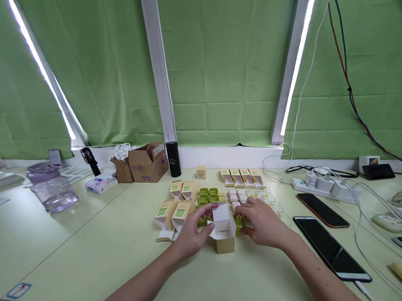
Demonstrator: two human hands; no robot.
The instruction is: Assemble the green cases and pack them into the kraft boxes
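Observation:
A small kraft carton (pixel 225 245) stands upright on the table, its white-lined lid and flaps open at the top. My left hand (pixel 196 233) grips it at the left, with thumb and fingers at the side flap and lid. Just right of the carton, my right hand (pixel 266 221) pinches a small green cup (pixel 239 223) that has something yellowish in it. Behind my hands sit several green square cups (pixel 208 191), pink and white little blocks (pixel 233 192) and clear domed covers (pixel 273 200). My fingers hide part of these rows.
Kraft cartons with open flaps (pixel 180 213) lie to the left; more cartons (pixel 242 177) line up behind. A closed box (pixel 201 172), black cylinder (pixel 174 159), cardboard box (pixel 148 164) and purple bottle (pixel 52 188) stand farther back. Phones (pixel 330 247), cables and a power strip (pixel 327 187) occupy the right.

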